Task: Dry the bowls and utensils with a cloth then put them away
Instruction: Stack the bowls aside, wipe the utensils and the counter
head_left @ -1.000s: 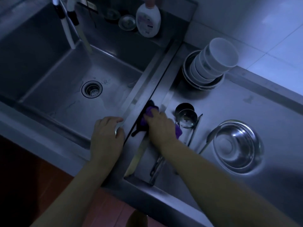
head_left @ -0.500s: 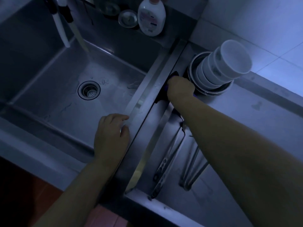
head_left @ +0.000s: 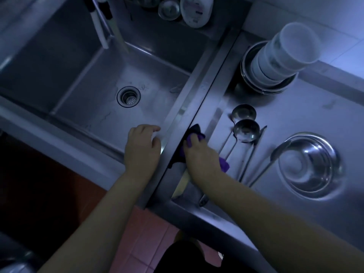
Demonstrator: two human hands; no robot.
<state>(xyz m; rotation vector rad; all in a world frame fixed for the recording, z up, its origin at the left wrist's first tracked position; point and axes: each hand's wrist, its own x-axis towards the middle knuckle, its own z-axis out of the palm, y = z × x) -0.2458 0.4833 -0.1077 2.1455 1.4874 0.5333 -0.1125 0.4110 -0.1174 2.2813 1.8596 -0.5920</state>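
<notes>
Right hand is pressing palm-down on the purple cloth, fingers curled over it and gripping it against the steel counter, right at the raised lip next to the sink. Cloth is sticking out ahead of the fingertips and again behind the wrist side. Left hand is resting on the sink rim just across the divider from the cloth, fingers loosely bent, thumb tucked in, holding nothing. Two ladles are lying on the counter just right of the cloth, bowls side by side and pointing away from the person, handles running back under the right forearm; more long utensil handles are lying beside them, too dark to tell what they are. A steel bowl is sitting upright further right of the cloth, well apart from it, with a long-handled spoon leaning against its rim. A stack of white bowls is sitting nested in steel dishes, tilted, beyond the ladles near the wall. A soap bottle is standing at the back ledge of the sink, far from the cloth.
</notes>
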